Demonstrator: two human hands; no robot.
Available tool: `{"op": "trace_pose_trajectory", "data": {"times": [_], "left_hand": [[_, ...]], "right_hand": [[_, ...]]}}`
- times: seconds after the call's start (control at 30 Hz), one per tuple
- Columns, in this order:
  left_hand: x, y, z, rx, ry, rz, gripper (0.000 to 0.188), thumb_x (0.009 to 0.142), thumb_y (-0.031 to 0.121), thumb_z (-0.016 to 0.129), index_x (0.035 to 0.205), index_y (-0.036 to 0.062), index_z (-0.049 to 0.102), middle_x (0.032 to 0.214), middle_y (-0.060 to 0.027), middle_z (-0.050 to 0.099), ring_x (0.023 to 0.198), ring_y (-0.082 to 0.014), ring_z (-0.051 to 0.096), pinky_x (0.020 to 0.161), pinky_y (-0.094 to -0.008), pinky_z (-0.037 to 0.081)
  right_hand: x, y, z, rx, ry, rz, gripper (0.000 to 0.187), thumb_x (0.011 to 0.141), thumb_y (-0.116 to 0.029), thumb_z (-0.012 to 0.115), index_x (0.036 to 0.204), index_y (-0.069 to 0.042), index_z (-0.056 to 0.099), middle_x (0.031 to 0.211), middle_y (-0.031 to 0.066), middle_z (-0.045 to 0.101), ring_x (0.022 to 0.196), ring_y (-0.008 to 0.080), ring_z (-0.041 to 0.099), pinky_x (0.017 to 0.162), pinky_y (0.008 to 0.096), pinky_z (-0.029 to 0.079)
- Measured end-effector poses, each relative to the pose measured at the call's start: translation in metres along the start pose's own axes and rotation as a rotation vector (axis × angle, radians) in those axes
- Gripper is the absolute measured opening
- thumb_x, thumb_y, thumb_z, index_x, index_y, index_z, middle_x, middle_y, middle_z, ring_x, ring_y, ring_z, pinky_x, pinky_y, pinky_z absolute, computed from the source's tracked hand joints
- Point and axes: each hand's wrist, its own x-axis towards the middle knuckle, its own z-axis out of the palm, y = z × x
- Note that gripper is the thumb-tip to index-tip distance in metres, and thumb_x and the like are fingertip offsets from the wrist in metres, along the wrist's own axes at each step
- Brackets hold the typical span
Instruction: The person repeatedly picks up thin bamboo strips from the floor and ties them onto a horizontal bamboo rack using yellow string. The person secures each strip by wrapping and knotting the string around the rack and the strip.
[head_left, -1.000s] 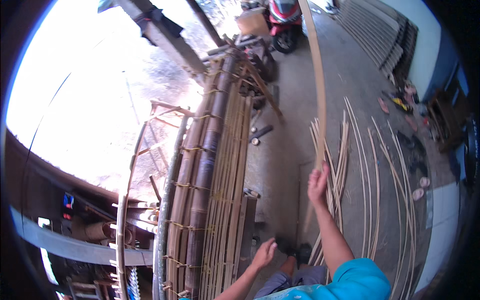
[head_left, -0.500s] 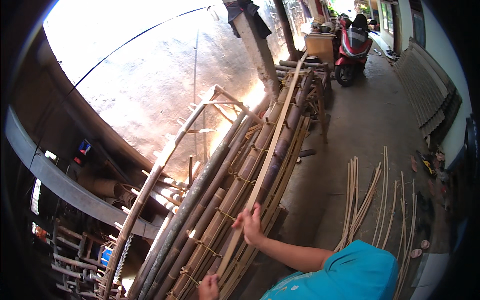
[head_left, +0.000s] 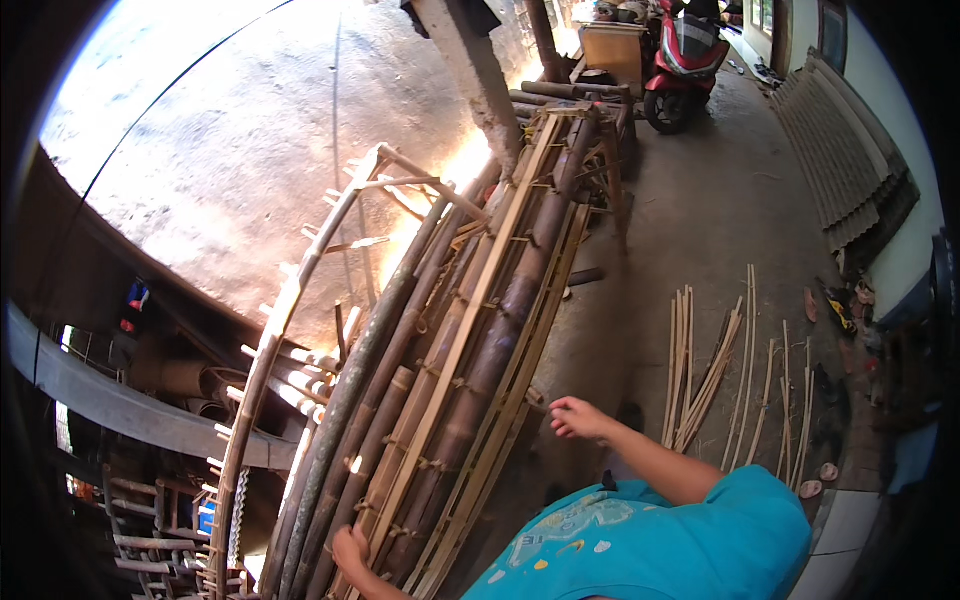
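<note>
My right hand (head_left: pixel 580 420) looks loose and empty. From over here I can't tell if my left hand (head_left: pixel 350 552), bottom left, grips the strip (head_left: pixel 484 282), mid-frame on the poles (head_left: pixel 512 312). A bump could make it slide off.

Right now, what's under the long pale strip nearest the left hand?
Beside the strip, a dark bamboo pole shows on its right and brown poles on its left. What lies directly beneath is covered.

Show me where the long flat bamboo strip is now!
In the head view, the long flat strip lies left of centre, on the row of poles, just left of the thick dark pole; its lower end is near the left hand.
</note>
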Motion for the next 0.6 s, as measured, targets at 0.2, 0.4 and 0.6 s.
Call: {"op": "trace_pose_trajectory", "data": {"times": [0.2,0.4,0.6], "left_hand": [[0.076,0.336,-0.035,-0.524,0.064,0.434,0.044,0.093,0.032,0.059,0.124,0.0004,0.060,0.115,-0.0263,0.064,0.109,-0.0399,0.061,0.094,-0.0435,0.048],[0.083,0.620,-0.081,-0.564,-0.013,0.684,0.041,0.092,0.026,0.063,0.124,0.0000,0.060,0.122,-0.0254,0.061,0.114,-0.0396,0.058,0.097,-0.0421,0.046],[0.146,0.767,-0.051,-0.601,0.178,0.846,0.042,0.093,0.028,0.062,0.125,0.0012,0.060,0.119,-0.0258,0.061,0.111,-0.0401,0.059,0.096,-0.0439,0.047]], "right_hand": [[0.015,-0.043,-0.172,0.141,0.237,-0.031,0.028,0.100,-0.033,0.054,0.114,-0.010,0.060,0.099,0.0042,0.065,0.078,0.0104,0.061,0.072,0.0273,0.052],[0.038,-0.153,-0.291,0.072,0.292,-0.192,0.027,0.100,-0.028,0.054,0.114,-0.007,0.060,0.096,0.0045,0.064,0.078,0.0102,0.060,0.072,0.0260,0.052],[0.092,-0.248,-0.344,0.020,0.224,-0.287,0.027,0.100,-0.026,0.054,0.115,-0.004,0.060,0.097,0.0048,0.064,0.080,0.0100,0.059,0.074,0.0252,0.050]]}}
